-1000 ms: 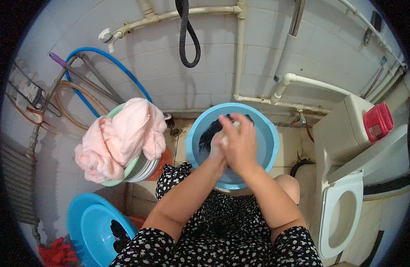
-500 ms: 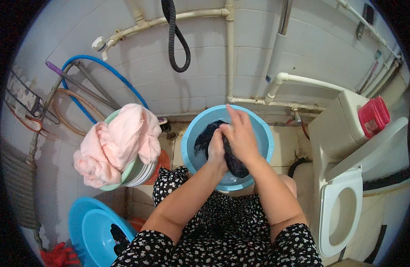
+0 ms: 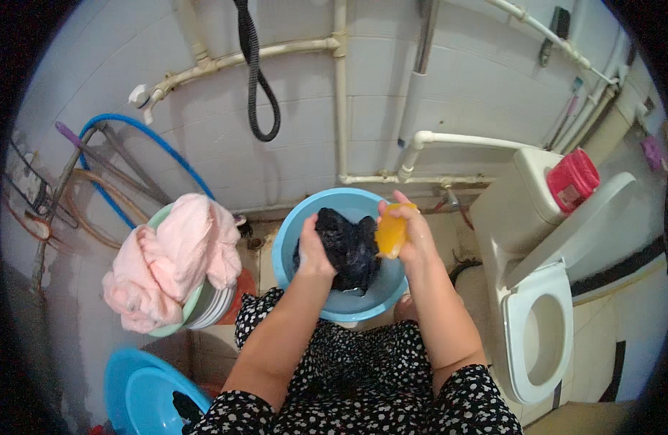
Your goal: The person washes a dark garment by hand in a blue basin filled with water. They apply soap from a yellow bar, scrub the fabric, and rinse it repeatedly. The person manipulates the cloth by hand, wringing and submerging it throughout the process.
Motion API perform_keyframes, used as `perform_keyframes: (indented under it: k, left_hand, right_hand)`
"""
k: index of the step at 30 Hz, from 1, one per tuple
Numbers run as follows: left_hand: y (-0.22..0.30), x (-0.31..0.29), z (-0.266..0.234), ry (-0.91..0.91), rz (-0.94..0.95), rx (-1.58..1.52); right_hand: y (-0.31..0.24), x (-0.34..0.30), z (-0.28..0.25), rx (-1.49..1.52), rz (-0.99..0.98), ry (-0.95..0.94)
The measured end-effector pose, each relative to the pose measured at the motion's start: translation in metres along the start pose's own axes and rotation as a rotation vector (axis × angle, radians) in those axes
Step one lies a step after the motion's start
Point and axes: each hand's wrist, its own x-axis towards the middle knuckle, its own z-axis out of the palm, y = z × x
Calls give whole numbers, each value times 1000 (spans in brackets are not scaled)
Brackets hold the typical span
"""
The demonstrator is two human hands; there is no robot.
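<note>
A wet, dark bunched cloth (image 3: pixel 346 248) is raised above the light blue basin (image 3: pixel 281 254), which has water in it. My left hand (image 3: pixel 315 255) grips the cloth by its left side, the thumb up along the edge. A yellow bar of soap (image 3: pixel 392 232) is in my right hand (image 3: pixel 418 239), its fingers wrapped around the right side. The soap is held just right of the cloth, over the basin's right part. What kind of garment the cloth is cannot be made out.
Pink fluffy fabric (image 3: pixel 181 254) fills a green basin (image 3: pixel 165 330) on the left. Below it, another blue basin (image 3: pixel 120 377) holds something dark. A toilet (image 3: pixel 513 312) stands on the right with a red container (image 3: pixel 574 181) on its tank. Pipes (image 3: pixel 341 109) run along the tiled wall.
Half a second ago both hands were together on the dark cloth. Now they are apart: the left grips the cloth, and the yellow soap shows in the right. The view has shifted slightly.
</note>
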Motion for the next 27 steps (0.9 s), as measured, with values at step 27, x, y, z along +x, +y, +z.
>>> perform_keyframes:
  k: [27]
  left_hand:
    - [0, 9, -5, -45, -5, 98]
  right_hand:
    - [-427, -71, -38, -1038, -1316, 1060]
